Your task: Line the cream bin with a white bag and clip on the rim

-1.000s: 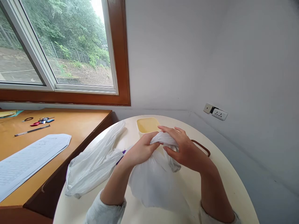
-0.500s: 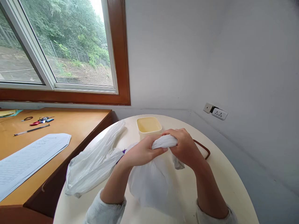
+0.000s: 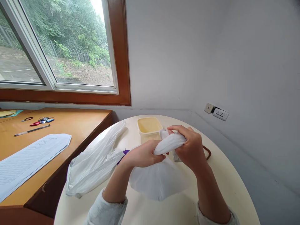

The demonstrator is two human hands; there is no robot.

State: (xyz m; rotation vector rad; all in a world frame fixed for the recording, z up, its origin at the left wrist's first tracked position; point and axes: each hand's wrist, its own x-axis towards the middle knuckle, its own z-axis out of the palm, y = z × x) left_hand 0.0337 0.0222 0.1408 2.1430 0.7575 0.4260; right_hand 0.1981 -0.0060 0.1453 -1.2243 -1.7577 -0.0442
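Observation:
A white plastic bag [image 3: 159, 184] is bunched between my two hands over the round table. My left hand [image 3: 144, 153] is closed round the gathered part, thumb side up. My right hand [image 3: 191, 143] grips the twisted upper end, which bulges between the two hands. The loose lower part of the bag fans out below my left hand toward me. Behind my hands stands an open pale yellow plastic container [image 3: 150, 125]. Left of my left hand lies a second, flattened white plastic bag [image 3: 96, 165], with something purple [image 3: 123, 154] partly hidden beside my wrist.
The round cream table [image 3: 225, 193] borders a wooden desk [image 3: 89, 122] bearing papers [image 3: 35, 156], a pen [image 3: 32, 130] and keys [image 3: 44, 120]. A brown curved strip [image 3: 207, 152] and a greyish crumpled thing [image 3: 176, 157] lie around my right hand. A wall socket [image 3: 220, 114] is at right.
My right hand has moved slightly to the right, drawing out more of the twisted bag between my hands. The bag's lower part has pulled up and spread sideways.

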